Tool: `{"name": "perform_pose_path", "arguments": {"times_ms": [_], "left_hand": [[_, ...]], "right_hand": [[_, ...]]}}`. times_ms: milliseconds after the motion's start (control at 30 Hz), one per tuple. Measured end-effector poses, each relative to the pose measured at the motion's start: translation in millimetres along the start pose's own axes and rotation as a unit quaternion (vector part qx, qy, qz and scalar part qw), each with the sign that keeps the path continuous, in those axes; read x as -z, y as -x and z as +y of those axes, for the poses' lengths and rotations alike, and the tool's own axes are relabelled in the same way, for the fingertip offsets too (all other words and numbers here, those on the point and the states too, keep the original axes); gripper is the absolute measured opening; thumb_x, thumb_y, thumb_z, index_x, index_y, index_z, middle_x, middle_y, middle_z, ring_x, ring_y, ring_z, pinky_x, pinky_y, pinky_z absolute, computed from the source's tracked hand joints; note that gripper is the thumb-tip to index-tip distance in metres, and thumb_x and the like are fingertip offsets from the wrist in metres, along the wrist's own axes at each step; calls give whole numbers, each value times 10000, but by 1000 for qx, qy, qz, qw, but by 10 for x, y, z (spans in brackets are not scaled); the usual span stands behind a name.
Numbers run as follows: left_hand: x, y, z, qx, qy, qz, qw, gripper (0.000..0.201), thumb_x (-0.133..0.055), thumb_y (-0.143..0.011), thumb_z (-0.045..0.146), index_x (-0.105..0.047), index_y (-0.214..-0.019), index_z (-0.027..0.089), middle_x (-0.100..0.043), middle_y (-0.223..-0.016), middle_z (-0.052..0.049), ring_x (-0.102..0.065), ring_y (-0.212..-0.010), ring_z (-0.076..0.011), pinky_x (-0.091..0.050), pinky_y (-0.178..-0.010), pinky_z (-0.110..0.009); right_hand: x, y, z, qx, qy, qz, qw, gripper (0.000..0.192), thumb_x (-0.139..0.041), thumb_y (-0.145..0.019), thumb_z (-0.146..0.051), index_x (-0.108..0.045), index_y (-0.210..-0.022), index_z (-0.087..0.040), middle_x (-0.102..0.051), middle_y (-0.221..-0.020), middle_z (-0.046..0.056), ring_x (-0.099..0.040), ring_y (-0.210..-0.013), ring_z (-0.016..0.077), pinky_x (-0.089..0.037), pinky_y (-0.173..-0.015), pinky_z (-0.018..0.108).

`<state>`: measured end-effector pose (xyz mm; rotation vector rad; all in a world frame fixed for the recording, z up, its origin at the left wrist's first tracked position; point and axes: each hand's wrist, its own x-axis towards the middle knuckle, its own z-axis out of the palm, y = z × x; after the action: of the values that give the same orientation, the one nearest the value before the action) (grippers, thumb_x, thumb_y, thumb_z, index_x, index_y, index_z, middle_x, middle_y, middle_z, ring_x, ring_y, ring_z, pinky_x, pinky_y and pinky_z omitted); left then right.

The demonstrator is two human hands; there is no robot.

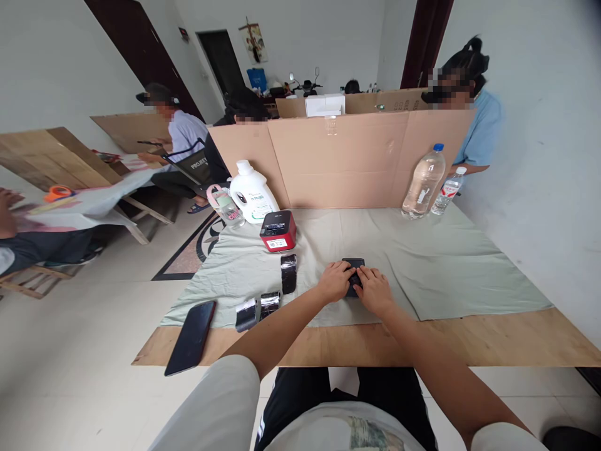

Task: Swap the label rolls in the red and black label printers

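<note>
**Both hands on a small black box**

The black box lies mid-table on a grey-green cloth over a wooden tabletop, with a cardboard screen behind and white walls around. The left hand and right hand curl loosely around the box, fingers touching it. A red printer sits nearby.

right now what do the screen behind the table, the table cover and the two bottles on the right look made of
The tan folded screen looks like matte corrugated cardboard, going by its creases. The pale green table cover seems to be thin woven cloth, wrinkled and dull. The two clear capped bottles look like glossy see-through plastic.
</note>
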<state>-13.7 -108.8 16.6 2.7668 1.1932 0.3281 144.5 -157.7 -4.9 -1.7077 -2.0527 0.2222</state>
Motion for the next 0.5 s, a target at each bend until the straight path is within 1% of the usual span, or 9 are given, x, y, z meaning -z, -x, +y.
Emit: {"name": "perform_pose_path", "arguments": {"times_ms": [133, 300, 400, 500], "left_hand": [[6, 32, 59, 8, -23, -18, 1000, 455, -462, -812, 191, -557, -1257, 167, -544, -1243, -116, -466, -1187, -267, -339, -1024, -410], [-33, 29, 95, 23, -15, -18, 999, 461, -472, -801, 200, -548, -1254, 156, -513, -1276, -124, -432, -1222, -270, -366, -1002, -397], [-35, 25, 122, 27, 2, -21, 999, 456, -473, -795, 198, -549, -1240, 137, -513, -1268, -143, -433, -1219, -282, -386, -988, -406], [-81, 55, 108, 34, 54, -16, 998, 483, -484, -763, 156, -548, -1240, 119, -489, -1308, -155, -398, -1264, -293, -347, -1042, -421]], "right_hand": [[20, -9, -21, 12, 39, -34, 999, 477, -560, -835, -363, -536, -1275, -182, -508, -1337, 152, -436, -1164, 346, -321, -934, 477], [61, -27, -36, 34, 106, -61, 992, 634, -561, -801, -525, -496, -1298, -137, -502, -1329, 176, -446, -1161, 330, -333, -919, 455], [87, -35, -48, 37, 126, -66, 989, 631, -578, -777, -535, -515, -1271, -147, -520, -1296, 175, -452, -1157, 319, -336, -919, 436], [51, -3, -55, 16, 110, -52, 992, 616, -597, -763, -499, -512, -1273, -163, -506, -1305, 162, -440, -1174, 318, -338, -936, 434]]}}
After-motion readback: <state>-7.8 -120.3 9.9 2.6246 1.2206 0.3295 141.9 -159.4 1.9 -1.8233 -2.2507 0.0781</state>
